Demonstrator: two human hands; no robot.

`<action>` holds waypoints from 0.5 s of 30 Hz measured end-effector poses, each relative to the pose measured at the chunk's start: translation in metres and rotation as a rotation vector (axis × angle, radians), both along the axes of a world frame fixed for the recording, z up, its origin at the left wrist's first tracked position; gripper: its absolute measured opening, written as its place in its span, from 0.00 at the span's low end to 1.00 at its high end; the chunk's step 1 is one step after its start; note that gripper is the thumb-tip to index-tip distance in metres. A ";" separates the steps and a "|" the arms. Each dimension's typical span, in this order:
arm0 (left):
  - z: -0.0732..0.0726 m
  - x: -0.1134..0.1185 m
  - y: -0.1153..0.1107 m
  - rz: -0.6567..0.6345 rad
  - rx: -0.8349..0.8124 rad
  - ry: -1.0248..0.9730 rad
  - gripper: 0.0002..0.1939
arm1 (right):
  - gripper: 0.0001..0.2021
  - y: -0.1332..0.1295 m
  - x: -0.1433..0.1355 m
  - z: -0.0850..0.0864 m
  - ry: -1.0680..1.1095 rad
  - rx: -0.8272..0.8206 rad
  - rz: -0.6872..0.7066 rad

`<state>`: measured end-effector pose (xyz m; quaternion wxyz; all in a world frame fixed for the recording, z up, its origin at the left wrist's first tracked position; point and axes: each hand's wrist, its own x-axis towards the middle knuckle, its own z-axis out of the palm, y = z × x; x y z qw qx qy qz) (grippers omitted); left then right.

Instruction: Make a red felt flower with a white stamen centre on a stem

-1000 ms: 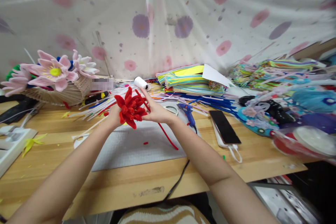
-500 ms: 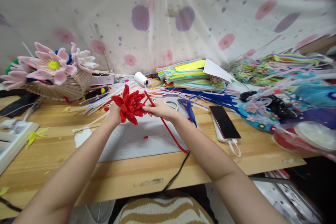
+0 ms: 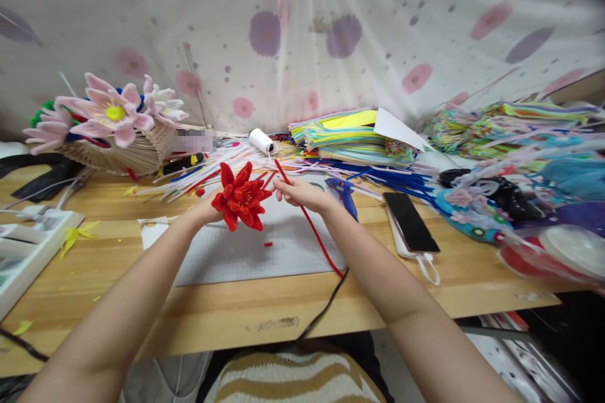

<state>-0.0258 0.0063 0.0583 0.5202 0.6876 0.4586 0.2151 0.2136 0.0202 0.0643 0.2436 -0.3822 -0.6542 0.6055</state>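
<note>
A red pipe-cleaner flower (image 3: 241,196) with pointed petals and thin yellowish strands at its centre faces me above the cutting mat (image 3: 227,264). My left hand (image 3: 210,208) is closed behind it, its fingers mostly hidden by the petals. Just right of the flower, my right hand (image 3: 297,192) is closed on a long red pipe cleaner (image 3: 316,234), which slants from above the fingers down to the mat's right edge. A small red scrap (image 3: 268,244) lies on the mat beneath.
A basket (image 3: 118,157) with pink flowers stands at the left. Behind my hands lie a white thread spool (image 3: 261,140) and bundled pipe cleaners (image 3: 340,132). A blue glue gun (image 3: 345,195) and a phone (image 3: 411,221) are to the right; a power strip (image 3: 45,245) sits left.
My right hand has drawn slightly away from the flower with the pipe cleaner. The flower has tilted a little in my left hand. The whole view has shifted slightly.
</note>
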 end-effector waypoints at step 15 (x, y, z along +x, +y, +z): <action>0.011 0.008 0.000 -0.040 0.193 0.289 0.29 | 0.16 -0.001 -0.014 0.019 -0.052 0.209 0.199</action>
